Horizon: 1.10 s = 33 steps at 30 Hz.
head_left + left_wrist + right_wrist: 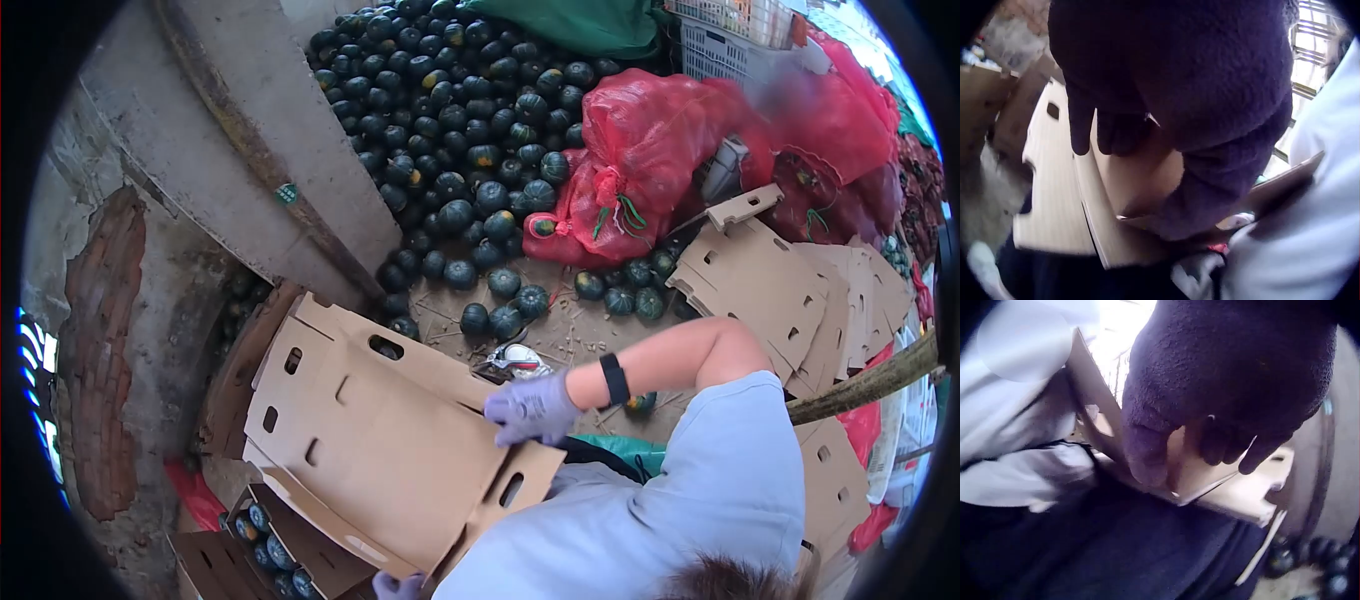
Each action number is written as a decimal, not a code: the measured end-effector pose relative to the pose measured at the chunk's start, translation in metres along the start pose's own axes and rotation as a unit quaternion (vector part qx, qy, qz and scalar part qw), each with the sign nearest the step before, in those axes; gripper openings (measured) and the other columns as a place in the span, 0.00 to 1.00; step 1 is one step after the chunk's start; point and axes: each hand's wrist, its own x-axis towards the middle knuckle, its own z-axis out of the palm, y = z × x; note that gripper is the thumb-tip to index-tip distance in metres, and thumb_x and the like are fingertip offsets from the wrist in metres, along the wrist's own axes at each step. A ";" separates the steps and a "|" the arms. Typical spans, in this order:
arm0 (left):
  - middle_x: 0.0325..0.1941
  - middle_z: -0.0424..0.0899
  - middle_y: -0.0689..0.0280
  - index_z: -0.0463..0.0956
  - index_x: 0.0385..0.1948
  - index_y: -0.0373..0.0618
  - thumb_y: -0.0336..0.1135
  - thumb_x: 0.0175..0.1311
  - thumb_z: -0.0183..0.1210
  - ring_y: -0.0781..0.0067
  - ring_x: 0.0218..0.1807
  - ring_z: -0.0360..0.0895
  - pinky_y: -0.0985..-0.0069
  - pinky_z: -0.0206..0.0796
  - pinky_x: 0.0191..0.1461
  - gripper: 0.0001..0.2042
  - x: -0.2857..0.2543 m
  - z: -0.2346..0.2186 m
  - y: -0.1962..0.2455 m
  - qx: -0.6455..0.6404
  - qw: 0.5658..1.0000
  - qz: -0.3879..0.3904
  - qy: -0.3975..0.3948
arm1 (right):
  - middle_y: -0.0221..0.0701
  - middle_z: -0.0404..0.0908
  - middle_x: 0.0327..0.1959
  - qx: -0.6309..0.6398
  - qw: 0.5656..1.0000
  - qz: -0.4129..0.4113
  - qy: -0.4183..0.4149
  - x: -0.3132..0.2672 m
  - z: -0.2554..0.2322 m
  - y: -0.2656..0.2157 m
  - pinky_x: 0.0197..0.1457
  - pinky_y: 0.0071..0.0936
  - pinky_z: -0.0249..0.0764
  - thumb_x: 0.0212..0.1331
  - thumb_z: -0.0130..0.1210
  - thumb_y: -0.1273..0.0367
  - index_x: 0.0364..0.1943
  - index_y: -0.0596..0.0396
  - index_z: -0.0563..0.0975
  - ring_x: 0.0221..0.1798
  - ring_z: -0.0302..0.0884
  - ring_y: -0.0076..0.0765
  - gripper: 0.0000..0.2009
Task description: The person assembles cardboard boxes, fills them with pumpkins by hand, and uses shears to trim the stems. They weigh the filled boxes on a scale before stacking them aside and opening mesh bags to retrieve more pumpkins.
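A brown cardboard box blank (400, 440), with hand-hole slots and side flaps partly raised, lies tilted before the person. My right hand (530, 408), in a lavender glove, grips its right edge near a corner. In the right wrist view, the thumb and fingers of the right hand (1222, 381) close over the cardboard edge. At the bottom of the head view, my left hand (398, 586) shows only in part, at the near edge. The left wrist view has the gloved left hand (1172, 94) with its thumb and fingers around a folded cardboard wall (1129, 244).
A large heap of dark green pumpkins (455, 130) fills the back. Red mesh sacks (650, 140) and stacked flat cardboard blanks (760, 290) stand at the right. A cardboard box (325, 545) with pumpkins sits at lower left. A wooden pole (240, 130) leans against the concrete wall.
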 end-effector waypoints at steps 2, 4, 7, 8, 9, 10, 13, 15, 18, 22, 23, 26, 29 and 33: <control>0.38 0.82 0.63 0.77 0.34 0.38 0.29 0.61 0.62 0.68 0.38 0.76 0.68 0.71 0.45 0.05 0.013 -0.013 -0.034 0.040 0.991 0.124 -0.006 | 0.41 0.70 0.43 0.077 0.994 0.044 0.068 0.004 -0.002 -0.014 0.55 0.42 0.69 0.45 0.65 0.60 0.65 0.41 0.70 0.50 0.71 0.50 0.36; 0.46 0.80 0.61 0.74 0.44 0.41 0.29 0.63 0.60 0.64 0.45 0.76 0.65 0.71 0.51 0.10 0.041 -0.017 -0.059 -0.011 0.976 0.218 0.012 | 0.45 0.72 0.48 0.230 0.949 0.155 0.150 0.017 -0.013 -0.013 0.59 0.42 0.68 0.49 0.63 0.59 0.72 0.43 0.63 0.54 0.71 0.52 0.41; 0.62 0.71 0.54 0.59 0.65 0.51 0.27 0.65 0.55 0.56 0.60 0.72 0.60 0.67 0.61 0.26 0.068 0.048 -0.043 -0.089 0.925 0.338 0.150 | 0.44 0.76 0.48 0.423 0.796 0.310 0.303 0.047 -0.001 -0.015 0.60 0.41 0.70 0.53 0.60 0.59 0.73 0.48 0.59 0.51 0.74 0.55 0.40; 0.68 0.68 0.51 0.54 0.72 0.54 0.26 0.66 0.54 0.53 0.65 0.70 0.59 0.66 0.64 0.32 0.073 0.057 -0.041 -0.112 0.898 0.377 0.196 | 0.43 0.77 0.47 0.316 0.820 0.338 0.336 0.056 0.009 -0.010 0.58 0.41 0.72 0.53 0.59 0.59 0.74 0.48 0.58 0.50 0.75 0.54 0.41; 0.65 0.71 0.51 0.56 0.71 0.53 0.27 0.65 0.55 0.53 0.62 0.72 0.59 0.67 0.62 0.31 0.078 0.051 -0.046 -0.077 0.911 0.344 0.214 | 0.41 0.78 0.45 0.204 0.831 0.364 0.367 0.064 0.018 -0.003 0.56 0.41 0.73 0.53 0.59 0.59 0.74 0.47 0.58 0.48 0.76 0.53 0.41; 0.62 0.73 0.51 0.59 0.70 0.52 0.28 0.65 0.56 0.53 0.59 0.74 0.59 0.68 0.60 0.30 0.082 0.040 -0.056 -0.043 0.922 0.310 0.229 | 0.37 0.78 0.43 -0.048 0.851 0.275 0.445 0.070 0.027 0.006 0.51 0.40 0.76 0.51 0.60 0.58 0.70 0.45 0.65 0.47 0.78 0.48 0.37; 0.53 0.79 0.55 0.72 0.57 0.49 0.37 0.61 0.60 0.54 0.48 0.78 0.60 0.71 0.50 0.21 0.079 0.042 -0.021 0.527 0.641 0.536 0.156 | 0.37 0.75 0.49 -0.039 0.975 0.058 0.210 0.086 0.023 -0.011 0.54 0.42 0.75 0.52 0.61 0.60 0.60 0.40 0.74 0.51 0.75 0.46 0.27; 0.51 0.80 0.58 0.77 0.49 0.48 0.40 0.57 0.62 0.53 0.46 0.79 0.60 0.73 0.46 0.18 0.085 0.050 -0.035 0.589 0.631 0.490 0.121 | 0.36 0.77 0.47 -0.045 0.992 0.102 0.057 0.087 0.015 -0.023 0.50 0.43 0.77 0.52 0.61 0.61 0.53 0.39 0.78 0.49 0.78 0.46 0.21; 0.49 0.81 0.64 0.77 0.46 0.49 0.44 0.49 0.64 0.53 0.46 0.79 0.62 0.72 0.47 0.21 0.092 0.042 -0.014 0.655 0.706 0.268 0.011 | 0.31 0.81 0.41 -0.039 0.984 0.126 -0.121 0.105 0.004 -0.018 0.43 0.44 0.79 0.51 0.60 0.62 0.46 0.38 0.82 0.45 0.82 0.44 0.15; 0.51 0.81 0.61 0.76 0.50 0.42 0.37 0.62 0.61 0.61 0.50 0.78 0.64 0.72 0.53 0.17 0.056 0.056 0.034 0.538 0.733 0.415 -0.023 | 0.28 0.83 0.37 -0.056 0.983 0.120 -0.129 0.102 -0.011 -0.019 0.37 0.44 0.79 0.54 0.59 0.62 0.48 0.35 0.82 0.41 0.83 0.42 0.15; 0.53 0.80 0.59 0.76 0.51 0.39 0.32 0.64 0.61 0.64 0.52 0.77 0.64 0.72 0.54 0.15 0.044 0.059 0.047 0.460 0.711 0.532 -0.005 | 0.28 0.83 0.36 -0.065 0.984 0.119 -0.112 0.099 -0.016 -0.017 0.37 0.44 0.79 0.55 0.58 0.62 0.49 0.35 0.82 0.41 0.84 0.41 0.16; 0.60 0.74 0.52 0.74 0.56 0.43 0.32 0.65 0.60 0.57 0.62 0.72 0.61 0.68 0.61 0.18 0.006 0.060 0.100 0.312 0.602 0.638 0.364 | 0.27 0.80 0.42 0.063 0.958 0.149 0.236 0.091 0.025 -0.018 0.38 0.41 0.79 0.57 0.56 0.61 0.52 0.33 0.78 0.42 0.82 0.40 0.17; 0.61 0.74 0.52 0.74 0.56 0.41 0.35 0.67 0.56 0.57 0.62 0.72 0.61 0.67 0.63 0.17 0.037 0.015 0.113 0.170 0.701 0.574 0.388 | 0.28 0.77 0.47 0.036 0.942 0.106 0.317 0.103 0.048 -0.043 0.40 0.39 0.79 0.58 0.55 0.60 0.56 0.34 0.74 0.44 0.79 0.38 0.19; 0.61 0.75 0.53 0.74 0.55 0.38 0.38 0.70 0.51 0.57 0.62 0.72 0.61 0.66 0.66 0.17 0.084 -0.017 0.068 -0.122 0.906 0.376 0.150 | 0.32 0.76 0.54 0.124 0.958 -0.114 -0.231 0.085 0.001 -0.036 0.55 0.37 0.75 0.62 0.58 0.56 0.57 0.44 0.74 0.50 0.79 0.41 0.21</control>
